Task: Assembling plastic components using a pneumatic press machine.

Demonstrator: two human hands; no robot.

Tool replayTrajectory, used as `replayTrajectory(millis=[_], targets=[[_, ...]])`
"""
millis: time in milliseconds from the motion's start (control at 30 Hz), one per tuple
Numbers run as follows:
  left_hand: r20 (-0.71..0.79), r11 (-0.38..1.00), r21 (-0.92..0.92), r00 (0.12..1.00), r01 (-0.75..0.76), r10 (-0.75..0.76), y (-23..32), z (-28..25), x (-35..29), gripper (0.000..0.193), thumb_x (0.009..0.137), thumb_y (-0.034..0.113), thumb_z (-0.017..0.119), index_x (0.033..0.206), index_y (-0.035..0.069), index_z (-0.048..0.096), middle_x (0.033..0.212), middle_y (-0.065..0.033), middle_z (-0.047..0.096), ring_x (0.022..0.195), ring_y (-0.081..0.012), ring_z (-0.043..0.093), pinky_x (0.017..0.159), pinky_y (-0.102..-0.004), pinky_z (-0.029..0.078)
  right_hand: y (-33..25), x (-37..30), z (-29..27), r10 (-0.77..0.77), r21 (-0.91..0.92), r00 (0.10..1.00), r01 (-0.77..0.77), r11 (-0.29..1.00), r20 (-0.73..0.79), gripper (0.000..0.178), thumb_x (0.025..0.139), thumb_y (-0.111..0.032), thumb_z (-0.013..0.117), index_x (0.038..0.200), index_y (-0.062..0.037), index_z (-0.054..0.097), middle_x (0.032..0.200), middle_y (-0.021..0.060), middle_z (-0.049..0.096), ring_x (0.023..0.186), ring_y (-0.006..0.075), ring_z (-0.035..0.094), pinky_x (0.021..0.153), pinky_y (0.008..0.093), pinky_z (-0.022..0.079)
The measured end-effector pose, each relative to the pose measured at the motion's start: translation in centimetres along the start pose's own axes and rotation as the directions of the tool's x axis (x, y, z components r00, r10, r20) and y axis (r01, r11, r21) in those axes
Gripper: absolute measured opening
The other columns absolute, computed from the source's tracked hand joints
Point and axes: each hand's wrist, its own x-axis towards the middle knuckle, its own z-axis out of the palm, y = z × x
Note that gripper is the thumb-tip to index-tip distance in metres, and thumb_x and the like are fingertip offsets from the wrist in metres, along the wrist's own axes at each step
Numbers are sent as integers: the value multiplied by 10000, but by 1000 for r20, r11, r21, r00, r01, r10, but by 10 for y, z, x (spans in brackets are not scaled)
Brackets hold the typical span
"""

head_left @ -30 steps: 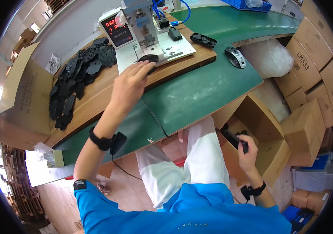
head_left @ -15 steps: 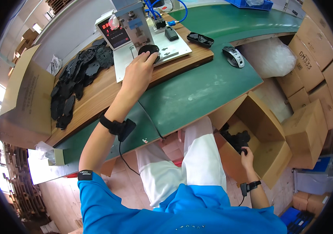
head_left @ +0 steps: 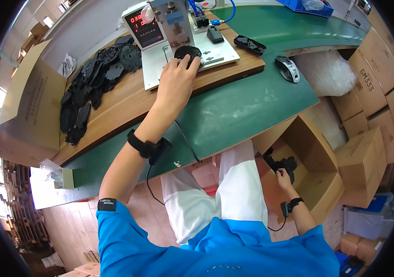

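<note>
Your left hand (head_left: 178,76) lays its fingers on a rounded black part (head_left: 187,51) at the front of the press (head_left: 173,28). Your right hand (head_left: 285,179) is at the dark pieces (head_left: 288,163) inside an open carton (head_left: 322,187); a black heap (head_left: 97,76) covers the wooden board (head_left: 118,105) to your left.

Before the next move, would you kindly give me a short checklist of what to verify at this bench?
1. Machine display lit: ok, glowing red.
2. Left hand off the black part: not ok, touching it.
3. That part fully seated: cannot tell, the hand partly covers it.
4. Right hand out of the open carton: not ok, it is at the dark pieces inside.
5. Pile of black parts on the wooden board: ok.
</note>
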Motion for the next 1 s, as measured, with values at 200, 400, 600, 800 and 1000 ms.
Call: replayTrajectory(millis=[200,400,600,800,1000], targets=[[52,999,41,999,-13,10,-5,-7,-1,477,831,-2,653,1300,83,627,1247,-131,682,1017,-311,676,876,-405,577,-88,-34,6,-508,-411,853,425,807,-116,435,879,-73,627,1297,33,582,1328,241,612,1266,415,559,1066,492,437],[27,1000,15,1000,9,-9,-2,-7,-3,568,760,-35,700,1310,64,598,1024,-121,581,966,-283,670,827,-367,580,-298,-135,-35,-878,-23,477,878,478,-49,224,808,39,655,1023,-13,686,1123,139,690,946,342,692,825,412,565],[54,1000,-21,998,23,-22,-6,-11,-7,548,820,-62,614,1342,77,524,1019,-134,619,936,-327,685,780,-428,581,-427,-150,-74,-981,-123,90,986,112,-172,331,747,45,720,1065,-38,675,1153,132,661,977,348,663,852,438,556],[30,992,-108,997,72,-69,-2,-12,-6,340,863,-48,589,1162,32,448,984,-153,647,955,-359,697,750,-456,580,-524,-67,-49,-985,-318,25,945,79,-169,490,763,9,729,1234,-5,593,1284,146,592,1198,363,566,1013,459,496],[-66,981,-177,993,84,-97,-5,-5,-4,430,798,-14,706,1165,9,483,942,-155,682,891,-333,730,729,-408,607,-561,-14,-14,-988,-518,35,848,110,-151,328,777,18,689,1101,13,636,1123,133,657,1094,347,625,908,452,549]])
